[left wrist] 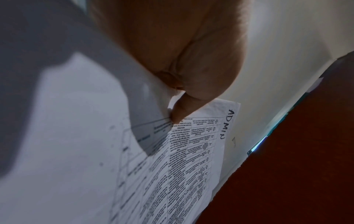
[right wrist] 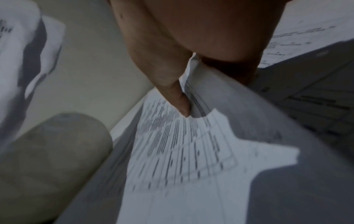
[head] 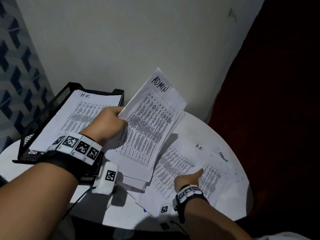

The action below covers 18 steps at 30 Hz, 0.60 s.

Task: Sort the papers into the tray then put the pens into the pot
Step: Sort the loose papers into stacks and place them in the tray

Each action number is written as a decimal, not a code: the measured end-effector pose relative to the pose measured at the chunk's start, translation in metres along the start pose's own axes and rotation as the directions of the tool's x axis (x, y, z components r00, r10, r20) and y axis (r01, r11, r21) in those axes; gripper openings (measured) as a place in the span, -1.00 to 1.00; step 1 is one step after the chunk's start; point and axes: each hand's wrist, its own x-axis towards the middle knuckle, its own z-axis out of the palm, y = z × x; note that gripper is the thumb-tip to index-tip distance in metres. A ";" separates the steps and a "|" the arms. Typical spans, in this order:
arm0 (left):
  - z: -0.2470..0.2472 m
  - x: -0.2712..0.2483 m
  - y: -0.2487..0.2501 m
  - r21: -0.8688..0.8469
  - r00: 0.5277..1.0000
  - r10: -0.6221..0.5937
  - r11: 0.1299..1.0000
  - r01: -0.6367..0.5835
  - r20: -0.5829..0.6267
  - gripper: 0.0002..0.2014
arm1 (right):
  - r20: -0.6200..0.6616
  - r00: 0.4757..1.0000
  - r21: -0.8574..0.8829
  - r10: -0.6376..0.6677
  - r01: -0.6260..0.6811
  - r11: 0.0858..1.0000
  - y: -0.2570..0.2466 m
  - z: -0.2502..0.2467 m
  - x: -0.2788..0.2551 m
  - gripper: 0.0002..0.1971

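My left hand [head: 110, 122] grips a stack of printed papers headed ADMIN [head: 150, 122] by its left edge, lifted above the round white table [head: 199, 127]. The left wrist view shows the thumb [left wrist: 178, 112] pressed on the ADMIN papers [left wrist: 191, 151]. A black mesh tray [head: 43, 116] stands at the left, an H.R sheet [head: 78, 115] on top inside it. My right hand [head: 188, 179] pinches the near edge of another H.R sheet [head: 181, 163] lying on the table. The right wrist view shows my right hand [right wrist: 186, 106] with its thumb over that sheet [right wrist: 182, 151]. No pens or pot are in view.
More loose sheets [head: 223, 163] lie under and beside the H.R sheet on the table. A small blue bit [head: 144, 210] pokes out from under the papers near the front. A pale wall stands behind the table, with dark red fabric [head: 277, 101] to the right.
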 end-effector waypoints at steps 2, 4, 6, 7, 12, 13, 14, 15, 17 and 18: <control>0.002 -0.001 0.001 -0.017 1.000 0.001 1.000 0.000 0.016 -0.78 | -0.033 0.999 0.127 0.042 -0.037 0.991 -0.007 -0.015 0.006 -0.05; 0.005 -0.004 0.003 -0.081 0.999 -0.017 0.996 0.021 0.050 -0.76 | -0.024 1.000 0.180 0.006 -0.001 0.984 -0.008 -0.034 0.020 -0.17; 0.010 -0.009 0.006 -0.201 0.992 -0.058 0.976 0.079 0.108 -0.77 | 0.017 0.993 0.178 -0.119 0.114 0.977 -0.011 -0.056 0.027 -0.67; 0.014 -0.010 0.006 -0.248 0.988 -0.079 0.962 0.111 0.136 -0.79 | 0.033 0.984 0.181 -0.177 0.168 0.969 -0.013 -0.068 0.026 -0.76; 0.038 -0.012 0.009 -0.367 0.980 -0.082 0.919 0.145 0.181 -0.77 | 0.130 0.939 0.463 -0.318 0.226 0.857 -0.029 -0.120 -0.005 -0.70; 0.044 -0.013 0.008 -0.408 0.976 -0.092 0.898 0.167 0.197 -0.72 | 0.170 0.930 0.551 -0.325 0.184 0.814 -0.031 -0.125 -0.016 -0.71; 0.049 -0.013 0.006 -0.441 0.974 -0.099 0.879 0.181 0.203 -0.68 | 0.214 0.913 0.621 -0.347 0.147 0.770 -0.034 -0.128 -0.025 -0.71; 0.053 -0.012 0.004 -0.470 0.974 -0.106 0.862 0.190 0.199 -0.66 | 0.249 0.898 0.676 -0.364 0.108 0.729 -0.036 -0.129 -0.031 -0.70; 0.060 -0.012 -0.002 -0.487 0.972 -0.130 0.848 0.210 0.194 -0.65 | 0.297 0.869 0.733 -0.396 0.059 0.678 -0.040 -0.126 -0.039 -0.68; 0.065 -0.011 -0.006 -0.472 0.966 -0.149 0.850 0.235 0.211 -0.63 | 0.324 0.855 0.735 -0.405 0.041 0.676 -0.041 -0.124 -0.042 -0.66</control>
